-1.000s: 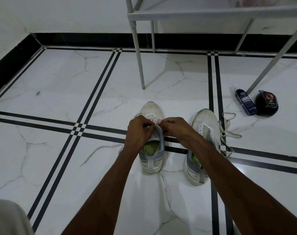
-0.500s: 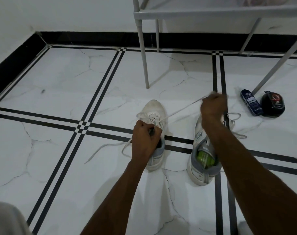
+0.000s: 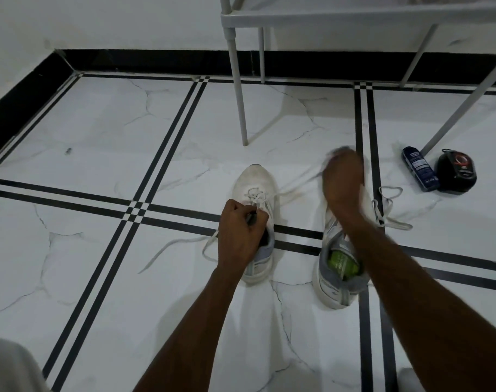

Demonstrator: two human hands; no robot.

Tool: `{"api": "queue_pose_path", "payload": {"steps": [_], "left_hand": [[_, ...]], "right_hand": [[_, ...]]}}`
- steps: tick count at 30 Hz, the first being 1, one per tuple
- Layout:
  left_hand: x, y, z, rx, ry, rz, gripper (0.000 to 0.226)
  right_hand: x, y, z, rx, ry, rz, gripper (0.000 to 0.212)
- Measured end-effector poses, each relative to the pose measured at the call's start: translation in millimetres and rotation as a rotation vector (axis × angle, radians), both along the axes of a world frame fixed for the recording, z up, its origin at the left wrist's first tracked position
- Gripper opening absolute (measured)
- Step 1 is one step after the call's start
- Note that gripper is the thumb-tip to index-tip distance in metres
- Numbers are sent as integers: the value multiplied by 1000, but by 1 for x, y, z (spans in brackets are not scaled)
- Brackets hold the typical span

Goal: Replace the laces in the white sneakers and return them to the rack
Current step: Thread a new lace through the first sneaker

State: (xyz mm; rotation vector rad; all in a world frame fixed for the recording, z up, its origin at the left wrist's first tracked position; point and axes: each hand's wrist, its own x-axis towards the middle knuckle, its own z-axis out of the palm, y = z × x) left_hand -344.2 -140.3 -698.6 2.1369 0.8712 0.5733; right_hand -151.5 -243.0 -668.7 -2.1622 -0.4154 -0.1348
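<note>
On the far left, the loose end of the lace point(image 3: 173, 251) lies on the white marble floor point(image 3: 105, 154), trailing toward the left sneaker point(image 3: 254, 183).

The left sneaker stands upright on the floor with its toe pointing away from me, across a black inlay stripe. My left hand point(image 3: 239, 230) rests on the tongue area of this sneaker. Its fingers are curled tight and pinch the sneaker's upper near the top eyelets; I cannot tell whether they also pinch the lace. The lace is threaded loosely through the front eyelets.

From those eyelets one run of the lace rises to the right and reaches my right hand point(image 3: 343, 179). This hand is raised above the toe of the right sneaker point(image 3: 336, 274). It is blurred; its fingers appear closed around the lace end, and the lace is drawn nearly straight between shoe and hand.

The right sneaker stands just beside the left one, upright, toe away from me, with a green insole visible in its opening. My right forearm crosses over it. Its own lace point(image 3: 388, 206) lies in loose loops on the floor to its right.

Farther right, a blue bottle point(image 3: 419, 172) lies touching a round black container point(image 3: 456, 172), near a leg of the white rack point(image 3: 354, 12), which stands behind both sneakers.
</note>
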Motion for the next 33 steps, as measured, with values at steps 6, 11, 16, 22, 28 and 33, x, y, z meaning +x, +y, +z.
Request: {"api": "queue_pose_path", "payload": {"steps": [6,11,16,22,28,33], "left_hand": [[-1,-2,4,-7,-3,24,27],[2,-1,9,-15,-10,14,23],[0,-1,5,-1,-7,21,25],[0,3,6,33,-27,7,35],[5,24,22,22,-74,18,16],[24,35,25,-101,99,-215,36]], "right_hand": [[0,3,16,-146,26,392,31],[-49,20,-20,-386,192,651,18],[-28,-1,-26,-537,123,401,15],[-43,4,-14,-303,476,581,13],[-38,-1,4,-160,596,523,16],[-38,-3,20,-90,629,535,20]]}}
